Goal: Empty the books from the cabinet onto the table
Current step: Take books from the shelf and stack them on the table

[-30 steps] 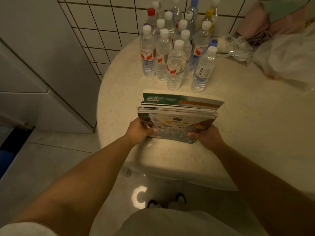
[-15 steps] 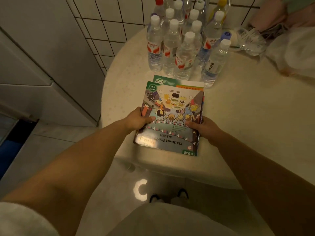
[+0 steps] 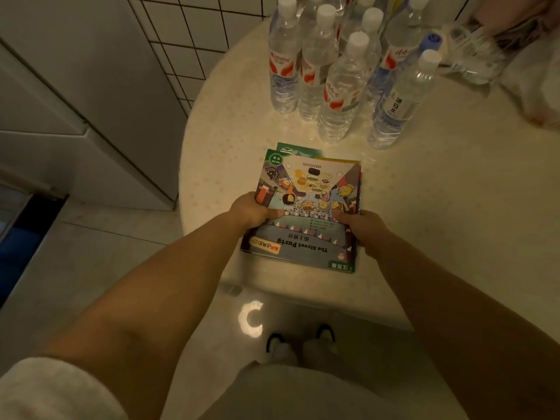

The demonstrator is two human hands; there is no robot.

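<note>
A stack of thin picture books [image 3: 312, 189] lies flat on the round cream table [image 3: 439, 207], near its front edge. The top cover shows a cartoon street party, its title upside down to me. My left hand [image 3: 253, 210] grips the stack's left side, thumb on the cover. My right hand [image 3: 359, 227] grips the right side the same way. A green book pokes out at the far end of the stack. The cabinet is not recognisably in view.
Several clear water bottles [image 3: 339, 86] stand in a cluster just beyond the books. A crumpled plastic bag [image 3: 533, 80] and wrapped items sit at the table's back right. A white tiled wall and a grey panel [image 3: 91, 95] are to the left. My feet stand under the table edge.
The stack went from tilted up on its edge to lying flat on the table. Both hands kept their hold on its sides throughout.
</note>
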